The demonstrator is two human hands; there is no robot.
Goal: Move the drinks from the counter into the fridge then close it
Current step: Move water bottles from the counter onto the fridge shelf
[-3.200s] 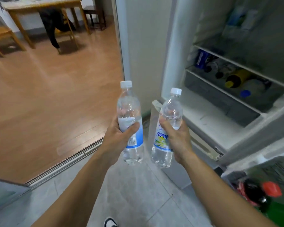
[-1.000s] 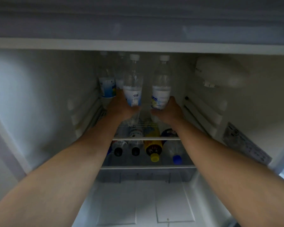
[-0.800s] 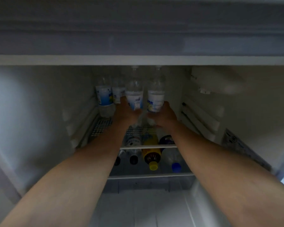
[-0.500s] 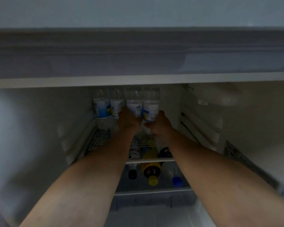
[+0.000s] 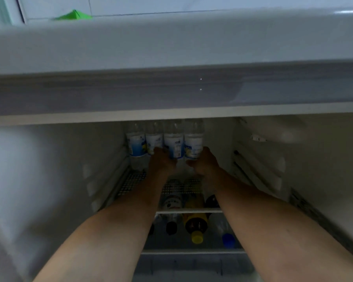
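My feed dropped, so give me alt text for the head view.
Both hands, left and right, each hold a water bottle upright at the back of the fridge shelf, beside two others.

A green object [image 5: 72,15] is peeking over the top edge at the upper left of the frame, beside a pale tiled wall [image 5: 171,5]. A label [image 5: 312,212] is sticking to the inner side wall at the lower right, its print too blurred to read.
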